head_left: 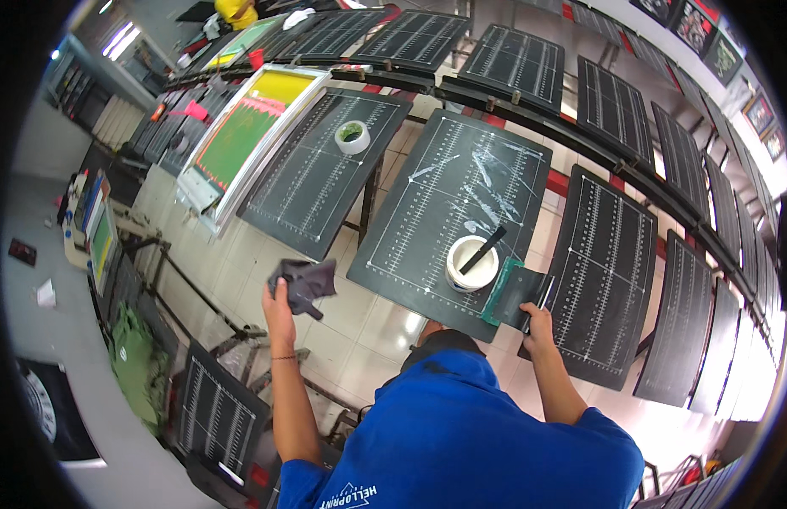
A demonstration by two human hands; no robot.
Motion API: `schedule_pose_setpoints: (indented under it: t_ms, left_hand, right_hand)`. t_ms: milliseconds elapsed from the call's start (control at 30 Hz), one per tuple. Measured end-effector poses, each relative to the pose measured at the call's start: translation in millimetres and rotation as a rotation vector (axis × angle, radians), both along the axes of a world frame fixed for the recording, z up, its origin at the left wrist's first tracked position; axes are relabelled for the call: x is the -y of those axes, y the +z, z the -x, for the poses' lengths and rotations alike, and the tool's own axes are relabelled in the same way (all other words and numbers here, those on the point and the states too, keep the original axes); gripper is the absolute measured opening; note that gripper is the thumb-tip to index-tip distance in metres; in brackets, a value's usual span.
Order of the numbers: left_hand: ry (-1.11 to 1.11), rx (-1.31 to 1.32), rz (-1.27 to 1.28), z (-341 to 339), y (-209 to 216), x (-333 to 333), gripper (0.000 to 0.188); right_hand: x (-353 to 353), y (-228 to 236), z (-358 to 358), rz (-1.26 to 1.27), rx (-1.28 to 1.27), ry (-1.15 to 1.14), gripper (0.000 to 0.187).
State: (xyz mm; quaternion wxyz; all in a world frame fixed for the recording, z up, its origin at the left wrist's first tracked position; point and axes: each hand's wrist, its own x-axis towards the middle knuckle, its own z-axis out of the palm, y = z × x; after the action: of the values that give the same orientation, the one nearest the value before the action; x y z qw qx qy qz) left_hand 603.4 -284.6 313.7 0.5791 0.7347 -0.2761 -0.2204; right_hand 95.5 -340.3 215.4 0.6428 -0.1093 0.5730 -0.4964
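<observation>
A crumpled dark grey cloth [311, 285] hangs from my left hand [279, 316], whose fingers pinch it over the gap beside the platens. My right hand [537, 329] is closed on the end of a wide, dark squeegee [520, 295] with a green strip along its left edge. It is over the near right corner of a black platen [410, 216] printed with white rulers. Left of the squeegee, a white tub [455, 280] of whitish paste stands on that platen, a black spatula [485, 248] leaning in it. Whitish smears [487, 191] streak the platen's far half.
Left of this platen, another platen [317, 182] carries a roll of tape [352, 137] and a framed screen [240, 140] with green, pink and yellow areas. More platens [604, 271] line the right and far side along a dark rail [563, 127]. A person in yellow [235, 12] stands far off.
</observation>
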Motion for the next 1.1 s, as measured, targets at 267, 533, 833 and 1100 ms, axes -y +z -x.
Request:
schedule_pose_setpoints:
  t_ms: [267,533,833,1100]
  left_hand:
    - [-0.201,0.398,-0.208,-171.3,-49.7,158.9,0.059]
    - [-0.925,0.604,-0.046,67.0,-87.2,165.5,0.061]
    - [-1.378,0.499,0.150,178.8,-98.5,156.3,0.099]
    - [-1.389,0.488,0.166,184.2,-107.0,164.3,0.091]
  right_hand:
    - [-12.7,12.8,-18.0,-0.029,-0.120,-0.063,0.022]
    - [-82.7,6.8,-63.9,-0.058,-0.196,-0.499,0.026]
    - [-112.8,15.8,-133.7,-0.043,-0.020,-0.835,0.035]
    - [-104.6,15.1,-182.0,0.040,0.116,-0.965,0.035]
